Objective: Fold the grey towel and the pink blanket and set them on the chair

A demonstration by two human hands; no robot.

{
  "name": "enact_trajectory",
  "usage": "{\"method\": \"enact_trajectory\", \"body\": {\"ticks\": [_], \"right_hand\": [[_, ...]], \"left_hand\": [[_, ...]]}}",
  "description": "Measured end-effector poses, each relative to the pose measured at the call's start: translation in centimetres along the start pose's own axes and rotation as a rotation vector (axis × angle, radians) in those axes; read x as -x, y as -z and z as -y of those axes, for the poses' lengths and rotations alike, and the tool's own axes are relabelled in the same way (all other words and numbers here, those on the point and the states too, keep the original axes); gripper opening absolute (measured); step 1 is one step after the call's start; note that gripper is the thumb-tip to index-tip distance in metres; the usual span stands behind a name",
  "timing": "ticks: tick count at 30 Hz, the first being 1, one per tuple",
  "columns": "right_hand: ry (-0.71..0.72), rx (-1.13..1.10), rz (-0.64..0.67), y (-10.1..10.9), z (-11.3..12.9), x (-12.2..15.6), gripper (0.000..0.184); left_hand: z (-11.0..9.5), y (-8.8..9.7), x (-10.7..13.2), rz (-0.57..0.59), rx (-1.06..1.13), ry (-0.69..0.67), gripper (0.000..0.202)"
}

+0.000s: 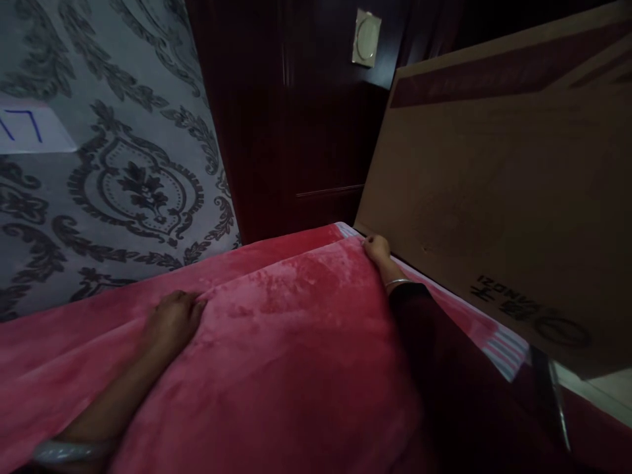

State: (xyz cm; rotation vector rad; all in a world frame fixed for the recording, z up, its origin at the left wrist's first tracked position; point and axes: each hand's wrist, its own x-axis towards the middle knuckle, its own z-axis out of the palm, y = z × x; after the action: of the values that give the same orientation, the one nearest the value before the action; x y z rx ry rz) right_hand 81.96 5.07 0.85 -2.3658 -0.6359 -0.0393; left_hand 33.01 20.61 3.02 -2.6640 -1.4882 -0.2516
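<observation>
A plush pink-red blanket (296, 342) fills the lower middle, with its far edge lifted between my two hands. My left hand (175, 319) is closed on that edge at the left, fingers curled over the fabric. At the far right corner my right hand (378, 249) pinches the blanket, its arm reaching in a dark sleeve. Beneath and around it, a pink-red cover (74, 336) spreads over the bed. A striped grey and white sheet (506, 349) shows at the bed's right side.
A large cardboard box (469, 164) with printed lettering stands along the right. Beyond the bed is a dark red wooden panel (316, 118) bearing a pale round fitting (366, 38). Patterned wallpaper (143, 178) covers the left, with a marked paper (37, 130).
</observation>
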Motion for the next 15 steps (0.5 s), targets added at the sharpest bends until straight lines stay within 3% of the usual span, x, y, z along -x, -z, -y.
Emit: {"method": "enact_trajectory", "body": {"ticks": [4, 8, 15], "right_hand": [[-0.042, -0.033, -0.107, 0.8, 0.4, -1.0, 0.032], [-0.067, -0.057, -0.204, 1.5, 1.3, -2.8, 0.039], [-0.086, -0.059, -0.163, -2.6, 0.7, -2.5, 0.033]], "left_hand": [[0.5, 1.2, -1.1, 0.04, 0.073, 0.044, 0.047], [1.1, 2.5, -2.4, -0.035, 0.142, 0.02, 0.043], [0.7, 0.4, -2.6, 0.154, 0.019, 0.076, 0.044]]}}
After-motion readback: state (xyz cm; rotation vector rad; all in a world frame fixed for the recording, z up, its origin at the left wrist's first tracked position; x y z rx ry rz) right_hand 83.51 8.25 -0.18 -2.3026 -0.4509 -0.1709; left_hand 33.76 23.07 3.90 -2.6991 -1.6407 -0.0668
